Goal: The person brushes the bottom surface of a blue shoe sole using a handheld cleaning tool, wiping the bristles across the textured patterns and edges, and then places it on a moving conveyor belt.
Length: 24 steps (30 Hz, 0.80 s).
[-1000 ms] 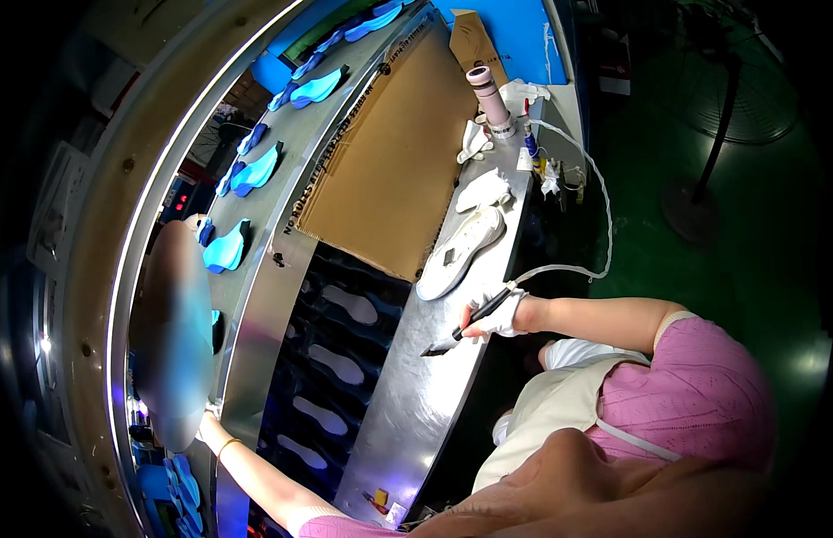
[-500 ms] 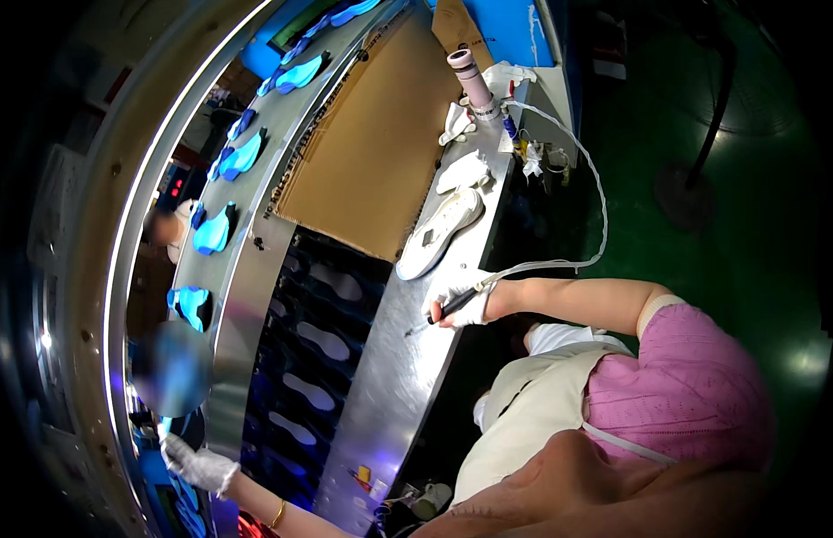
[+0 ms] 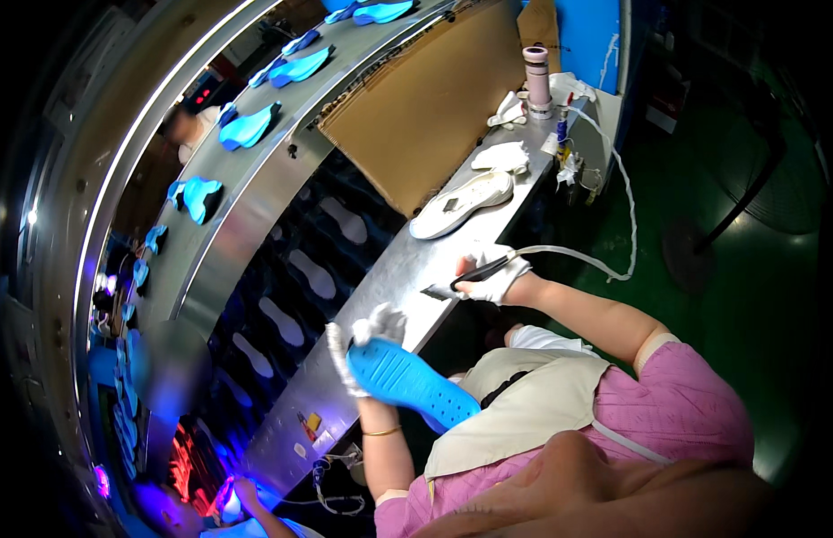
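My left hand (image 3: 367, 345), in a white glove, grips a bright blue shoe sole (image 3: 412, 383) and holds it tread-up just above the near edge of the steel workbench (image 3: 394, 269). My right hand (image 3: 492, 278), also gloved, is closed around a black brush tool (image 3: 461, 280) with a white hose (image 3: 604, 260) running off to the right; its tip rests close to the bench, a short way up and right of the blue sole. A white shoe sole (image 3: 461, 204) lies on the bench beyond the right hand.
A sheet of brown cardboard (image 3: 425, 117) covers the far bench. A pinkish cylinder (image 3: 535, 79) stands at the far end. Several blue soles (image 3: 246, 130) ride a curved steel conveyor on the left; grey insoles (image 3: 313, 273) lie on a dark belt. Another person's hand (image 3: 241, 493) shows bottom left.
My left hand came back from the far-left conveyor carrying a blue sole and now holds it over the bench edge. My right hand with the brush tool stayed roughly in place.
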Available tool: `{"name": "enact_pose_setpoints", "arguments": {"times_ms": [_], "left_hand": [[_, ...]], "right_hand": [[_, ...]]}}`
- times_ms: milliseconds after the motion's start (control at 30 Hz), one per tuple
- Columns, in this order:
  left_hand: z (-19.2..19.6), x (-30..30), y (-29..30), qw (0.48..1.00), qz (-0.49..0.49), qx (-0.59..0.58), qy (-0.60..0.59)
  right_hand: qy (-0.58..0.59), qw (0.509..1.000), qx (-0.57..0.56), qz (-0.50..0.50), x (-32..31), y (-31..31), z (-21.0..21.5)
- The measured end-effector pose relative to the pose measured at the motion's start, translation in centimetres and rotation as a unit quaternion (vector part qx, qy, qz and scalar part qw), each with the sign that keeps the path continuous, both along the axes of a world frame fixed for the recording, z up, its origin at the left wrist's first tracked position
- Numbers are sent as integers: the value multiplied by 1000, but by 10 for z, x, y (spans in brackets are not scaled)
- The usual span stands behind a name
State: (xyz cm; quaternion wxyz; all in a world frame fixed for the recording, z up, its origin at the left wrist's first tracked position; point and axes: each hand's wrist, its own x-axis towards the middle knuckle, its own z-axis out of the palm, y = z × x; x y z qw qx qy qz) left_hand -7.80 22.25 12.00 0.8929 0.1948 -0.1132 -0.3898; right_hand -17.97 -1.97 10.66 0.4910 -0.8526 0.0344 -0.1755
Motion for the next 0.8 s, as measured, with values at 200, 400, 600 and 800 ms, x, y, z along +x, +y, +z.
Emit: {"name": "enact_pose_setpoints", "arguments": {"times_ms": [200, 400, 600, 800], "left_hand": [[-22, -44, 4, 992, -24, 51, 111], [-48, -19, -16, 991, 63, 91, 76], [-34, -38, -61, 990, 123, 45, 54], [-23, -41, -64, 988, 126, 53, 66]], "right_hand": [[-35, 978, 203, 44, -2, 5, 2], [-62, 985, 121, 109, 15, 36, 38], [-97, 958, 255, 85, 29, 45, 32], [-87, 965, 210, 132, 22, 60, 41]]}}
